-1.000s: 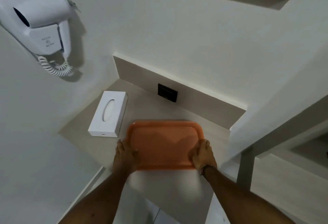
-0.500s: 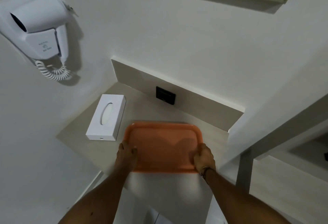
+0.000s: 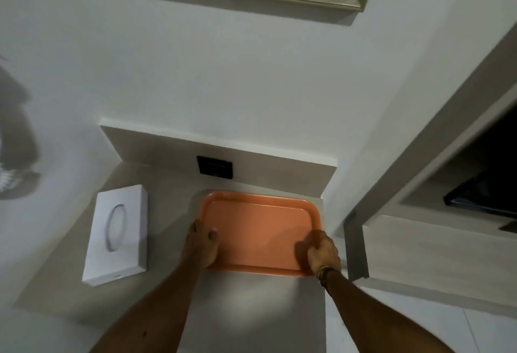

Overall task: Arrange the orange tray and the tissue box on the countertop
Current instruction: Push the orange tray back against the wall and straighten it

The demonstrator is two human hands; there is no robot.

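Both hands, left and right, we've got gripping the orange tray on the bench, tissue box well left of it.

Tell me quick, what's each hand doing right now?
Left hand: closed on the tray's left edge.
Right hand: closed on its right edge.

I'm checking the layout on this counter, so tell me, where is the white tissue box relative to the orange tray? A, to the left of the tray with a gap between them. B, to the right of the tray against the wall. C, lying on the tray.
A: the tissue box lies flat on the countertop left of the orange tray, with bare counter between them.
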